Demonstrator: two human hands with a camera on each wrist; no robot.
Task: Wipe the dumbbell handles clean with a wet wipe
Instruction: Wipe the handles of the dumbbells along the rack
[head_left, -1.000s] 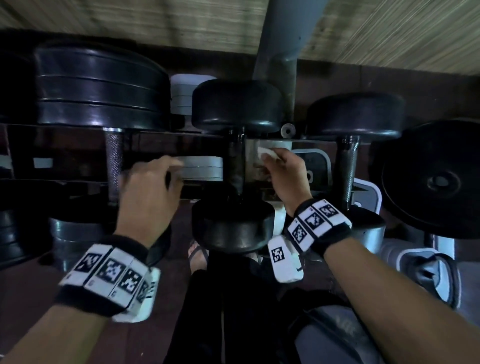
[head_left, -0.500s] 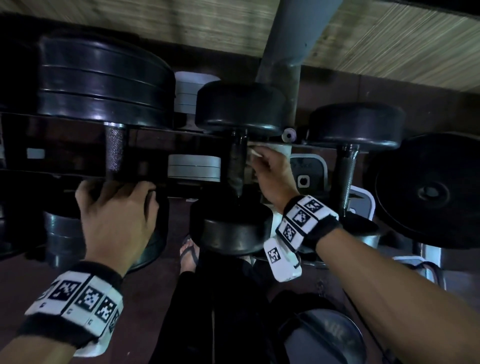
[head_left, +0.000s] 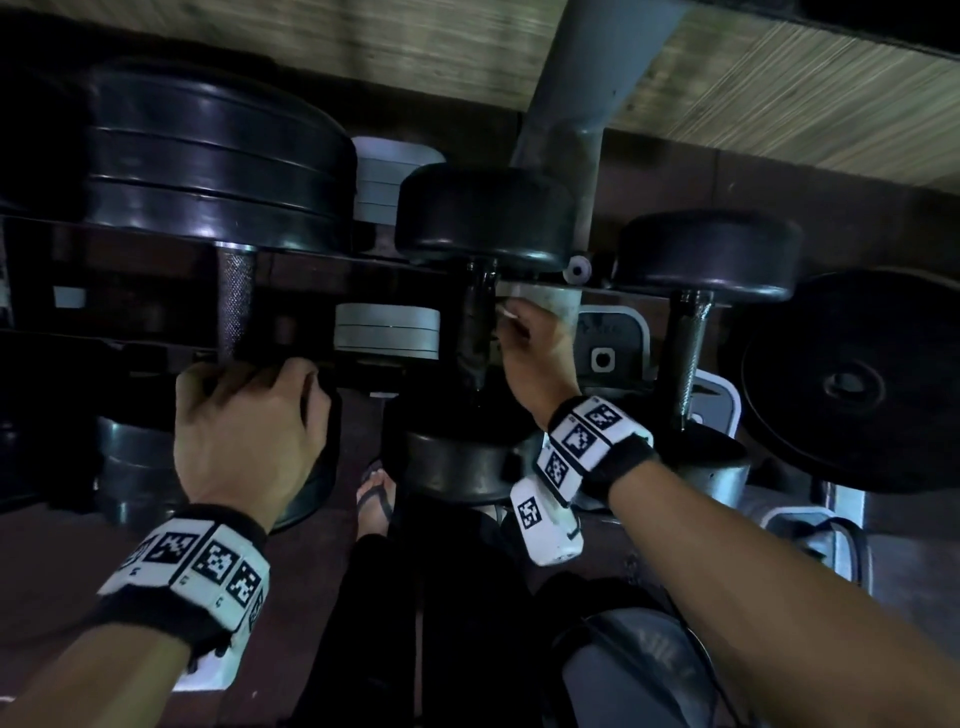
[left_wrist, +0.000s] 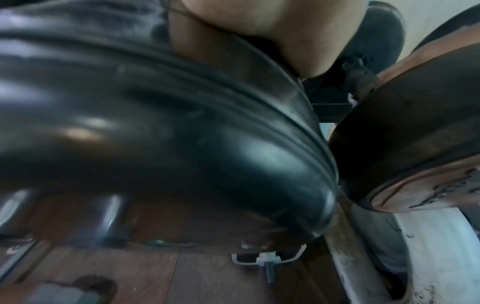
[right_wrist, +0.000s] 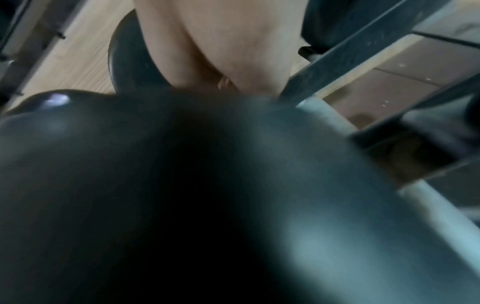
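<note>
since a second ago left hand (head_left: 244, 431) dropped from mid-handle to curl over the near plate of the left dumbbell (head_left: 236, 306) at 9 o'clock; right hand (head_left: 535, 353) pinches wet wipe (head_left: 508, 313) against middle dumbbell handle (head_left: 475, 332), centre; advice: wrap wipe fully round, stroke full length, steadying rack.

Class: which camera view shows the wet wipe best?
The head view: a small white edge of the wet wipe shows at the right hand, beside the middle dumbbell handle. The right wrist view is blurred and shows no wipe; the left wrist view misses it.
</note>
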